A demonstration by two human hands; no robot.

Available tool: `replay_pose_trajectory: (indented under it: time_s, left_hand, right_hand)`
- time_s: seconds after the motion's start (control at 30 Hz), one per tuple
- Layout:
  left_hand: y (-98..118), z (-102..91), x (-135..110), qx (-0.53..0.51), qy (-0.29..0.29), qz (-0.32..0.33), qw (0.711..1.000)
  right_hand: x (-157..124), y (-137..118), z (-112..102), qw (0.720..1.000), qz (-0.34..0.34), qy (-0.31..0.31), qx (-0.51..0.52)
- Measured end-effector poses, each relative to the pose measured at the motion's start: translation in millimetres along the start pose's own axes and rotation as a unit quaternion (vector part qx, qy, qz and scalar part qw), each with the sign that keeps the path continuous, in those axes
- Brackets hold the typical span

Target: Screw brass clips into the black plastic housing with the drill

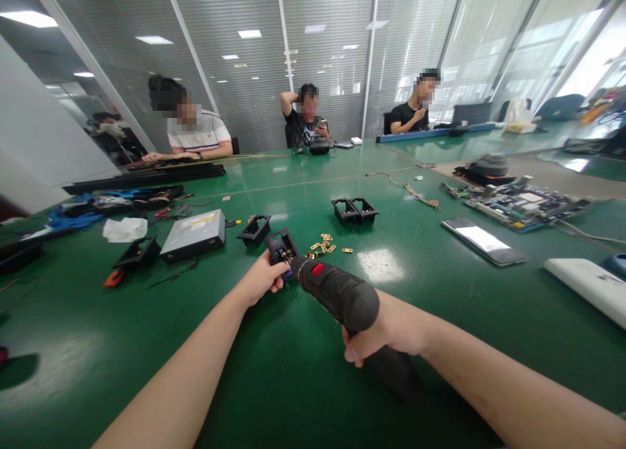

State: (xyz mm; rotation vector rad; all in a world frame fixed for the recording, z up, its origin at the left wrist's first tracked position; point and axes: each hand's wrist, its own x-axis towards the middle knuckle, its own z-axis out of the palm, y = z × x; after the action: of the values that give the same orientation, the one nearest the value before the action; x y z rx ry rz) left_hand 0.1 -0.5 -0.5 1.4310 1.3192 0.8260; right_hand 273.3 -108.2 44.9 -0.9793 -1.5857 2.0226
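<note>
My left hand (pixel 264 279) is closed on the near edge of a black plastic frame (pixel 282 242), tilted up off the green table (pixel 235 384). Small metal parts show inside the frame. In my right hand (pixel 376 332) is a black cordless drill (pixel 337 292) with a red switch on top, my fingers wrapped round its grip. The drill's front end meets the frame close to my left thumb; its tip is hidden. Several small brass plates (pixel 325 242) lie loose just beyond the drill. Another black frame (pixel 254 230) sits behind my left hand, and a joined pair of black frames (pixel 355 210) stands farther back.
To the left lie a silver disc drive (pixel 193 235), an orange-tipped tool (pixel 114 279) and white tissue (pixel 125 229). On the right are a phone (pixel 483 242), a circuit board (pixel 528 201) and a white case (pixel 589 286). Three people sit across the table.
</note>
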Motion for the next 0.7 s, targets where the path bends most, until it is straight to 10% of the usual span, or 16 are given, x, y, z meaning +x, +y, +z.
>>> replay_pose_trajectory:
  time_s: [0.7]
  left_hand:
    - [1.9, 0.9, -1.3, 0.002, 0.003, -0.004, 1.0]
  right_hand:
    - [2.1, 8.0, -2.0, 0.999, -0.016, -0.004, 0.04]
